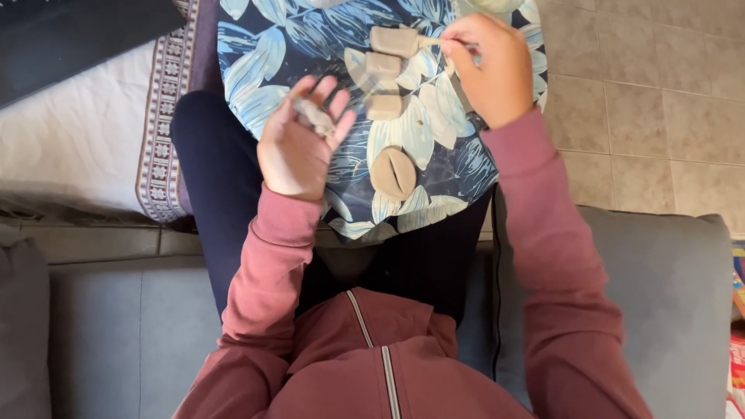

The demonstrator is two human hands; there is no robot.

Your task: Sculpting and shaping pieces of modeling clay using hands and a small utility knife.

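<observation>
View from above of a seated person in a maroon zip jacket (pixel 372 365) and dark trousers (pixel 209 178), on a grey sofa (pixel 667 310). A round tray (pixel 256 70) with a blue and white leaf print rests across the lap.

Left hand (pixel 299 143): raised over the tray's left edge, palm up, fingers loosely curled around a small grey lump of clay (pixel 314 118) that lies against the fingers. The grip is loose rather than clenched.

Right hand (pixel 489 70): over the tray's far right edge, fingers pinched narrowly on a thin pale stick (pixel 434 41). The stick's other end meets a squarish clay block (pixel 392 40) near the tray's far edge; whether the stick is pressed into the block or only touches it cannot be told.

Clay pieces on the tray: three blocks form a short column down the middle, the one at the stick farthest, a second (pixel 382 65) just beside it, and a third (pixel 384 106) nearer the person. An oval piece (pixel 393 172) with a lengthwise slit lies apart from these, toward the tray's near edge.

Surroundings: tan floor tiles (pixel 660 101) to the right of the tray; a pale rug (pixel 77 140) with a patterned border to its left; a grey cushion (pixel 23 326) at the sofa's left end.
</observation>
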